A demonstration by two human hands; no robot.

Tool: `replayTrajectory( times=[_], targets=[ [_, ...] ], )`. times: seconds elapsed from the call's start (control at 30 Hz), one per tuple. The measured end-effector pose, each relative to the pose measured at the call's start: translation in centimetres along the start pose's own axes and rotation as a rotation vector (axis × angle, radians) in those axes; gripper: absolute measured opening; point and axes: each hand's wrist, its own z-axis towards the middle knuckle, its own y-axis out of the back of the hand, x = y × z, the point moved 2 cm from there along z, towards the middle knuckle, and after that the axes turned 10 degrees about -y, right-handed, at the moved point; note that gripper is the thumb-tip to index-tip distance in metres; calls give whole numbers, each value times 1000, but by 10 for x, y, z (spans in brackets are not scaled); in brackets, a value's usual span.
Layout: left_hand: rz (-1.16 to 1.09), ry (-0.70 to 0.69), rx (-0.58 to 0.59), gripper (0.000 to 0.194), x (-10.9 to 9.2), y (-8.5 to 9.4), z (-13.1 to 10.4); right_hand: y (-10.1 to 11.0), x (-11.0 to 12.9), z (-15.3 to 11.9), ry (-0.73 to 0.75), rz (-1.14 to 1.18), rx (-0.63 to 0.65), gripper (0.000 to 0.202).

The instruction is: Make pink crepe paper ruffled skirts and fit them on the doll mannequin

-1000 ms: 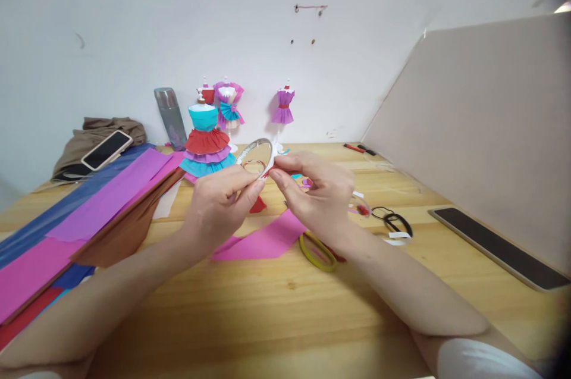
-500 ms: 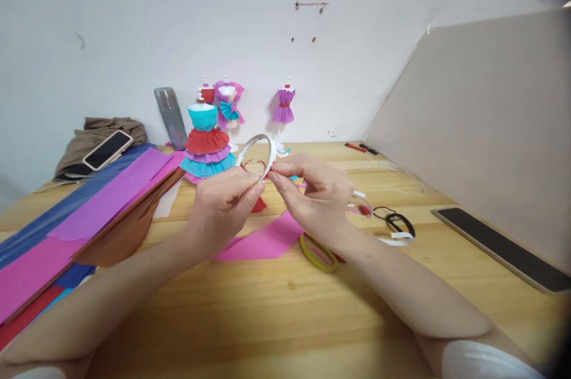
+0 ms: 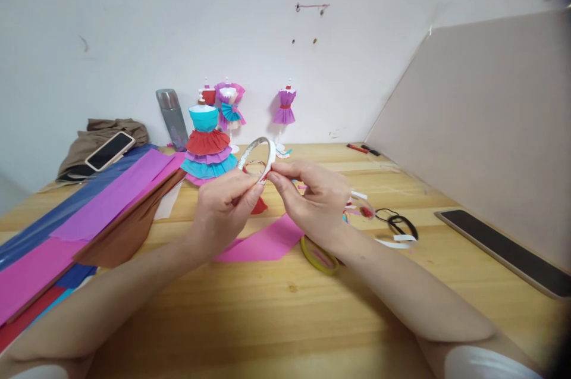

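A narrow white roll of tape [image 3: 272, 154] stands upright between my hands above the table. My left hand [image 3: 225, 200] is closed, its thumb and forefinger pinching the roll's lower left rim. My right hand [image 3: 312, 197] pinches the roll's right edge, thumb against forefinger; a bit of red shows at the fingertips, too small to name. Below the hands lies a strip of pink paper [image 3: 267, 242]. A yellow roll of tape [image 3: 319, 259] rests on the table under my right wrist.
Small dress forms in paper dresses [image 3: 207, 142] stand near the wall. Folded coloured paper [image 3: 107, 200], a phone [image 3: 109, 150] and a grey bottle [image 3: 172, 120] are at left. Black rings [image 3: 401, 226], white strips [image 3: 397, 242] and a dark flat device [image 3: 504, 251] lie at right.
The view has shifted very slightly. Both hands keep their pinch on the white roll, with hardly any movement of the fingers.
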Motion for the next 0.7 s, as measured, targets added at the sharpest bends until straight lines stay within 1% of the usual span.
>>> replayTrajectory(
  times=[0.23, 0.33, 0.43, 0.5, 0.6, 0.63, 0.7],
  targets=[
    [-4, -54, -17, 28, 1, -1, 0, -3, 2, -2, -33, 10, 26, 12],
    [-47, -15, -6, 27, 4, -3, 0, -4, 2, -2, 36, -20, 47, 14],
    [-123, 26, 20, 24, 9, -4, 0, -3, 1, 2, 78, -18, 113, 14],
    [-151, 31, 39, 21, 12, -3, 1, 2, -1, 8, 37, 35, 138, 15],
    [-149, 25, 81, 18, 17, 0, 3, 16, -4, 21, -53, 108, 128, 13],
    [-148, 27, 102, 17, 19, 2, 5, 20, -5, 26, -94, 114, 142, 14],
    [-157, 31, 141, 16, 22, 6, 7, 26, -9, 35, -220, 131, 235, 18]
  ],
)
